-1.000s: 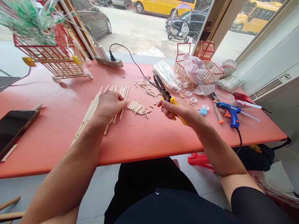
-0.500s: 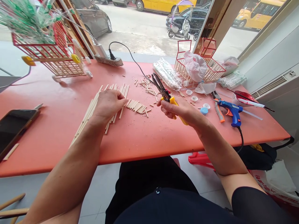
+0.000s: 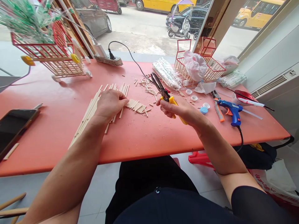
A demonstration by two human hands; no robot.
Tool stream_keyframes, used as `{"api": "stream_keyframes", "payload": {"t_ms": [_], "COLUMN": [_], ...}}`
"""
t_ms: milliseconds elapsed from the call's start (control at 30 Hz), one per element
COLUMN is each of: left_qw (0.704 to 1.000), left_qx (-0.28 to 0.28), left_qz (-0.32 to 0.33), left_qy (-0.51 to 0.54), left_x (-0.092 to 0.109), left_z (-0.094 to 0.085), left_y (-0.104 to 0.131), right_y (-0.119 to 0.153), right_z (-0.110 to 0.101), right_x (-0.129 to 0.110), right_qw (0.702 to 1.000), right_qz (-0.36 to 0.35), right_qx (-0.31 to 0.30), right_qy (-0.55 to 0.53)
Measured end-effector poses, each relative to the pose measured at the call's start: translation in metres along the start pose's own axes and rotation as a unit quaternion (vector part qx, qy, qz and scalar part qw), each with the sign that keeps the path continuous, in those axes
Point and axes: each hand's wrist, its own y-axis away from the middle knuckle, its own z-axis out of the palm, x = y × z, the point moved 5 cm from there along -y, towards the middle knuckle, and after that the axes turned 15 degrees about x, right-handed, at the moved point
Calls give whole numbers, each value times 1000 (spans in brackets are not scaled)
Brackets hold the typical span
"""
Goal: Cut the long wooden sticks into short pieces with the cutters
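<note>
My left hand (image 3: 109, 104) rests over a bunch of long thin wooden sticks (image 3: 87, 113), thumb and fingers pressed together. Its fingertips touch the left end of a row of short cut sticks (image 3: 135, 106); whatever lies between them is hidden. In my right hand (image 3: 174, 107) are wire-stripper pliers (image 3: 159, 84) with yellow handles and dark jaws, pointing up and away from me. The jaws are held over the table, to the right of the row. Small stick offcuts (image 3: 149, 87) lie scattered behind the row.
On the red table (image 3: 140, 140), a blue glue gun (image 3: 231, 110), orange-handled pliers (image 3: 219, 110) and bottle caps (image 3: 194, 98) lie right. Stick baskets (image 3: 212, 69) and a foil-like packet (image 3: 167, 73) stand behind. A model cart (image 3: 63, 62), power strip (image 3: 108, 60) and phone (image 3: 17, 129) are left.
Both hands stay almost in place; the pliers have shifted very slightly left. Outside the window, a red vehicle has come into view at upper left.
</note>
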Motion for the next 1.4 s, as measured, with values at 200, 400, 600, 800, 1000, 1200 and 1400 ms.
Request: {"api": "stream_keyframes", "payload": {"t_ms": [200, 400, 600, 800, 1000, 1200, 1400], "left_qw": [983, 905, 889, 889, 895, 911, 772], "left_qx": [25, -14, -60, -80, -68, -36, -223], "left_qz": [123, 358, 417, 415, 408, 149, -35], "left_qy": [137, 229, 181, 175, 165, 384, 594], "left_x": [29, 58, 65, 73, 72, 69, 79], "left_z": [-8, 2, 7, 1, 3, -7, 8], "left_y": [15, 36, 49, 53, 51, 42, 56], "right_y": [-3, -3, -4, -4, -4, -5, -11], "right_z": [-1, -1, -2, -2, -3, -5, 0], "right_x": [2, 0, 2, 1, 2, 5, 13], "right_qw": [1000, 1000, 1000, 1000, 1000, 999, 995], "right_qz": [-5, -10, -21, -19, -21, -8, -32], "right_qx": [10, 2, -7, -7, -9, 36, 75], "right_qy": [-1, -1, -3, 1, 2, 12, 54]}}
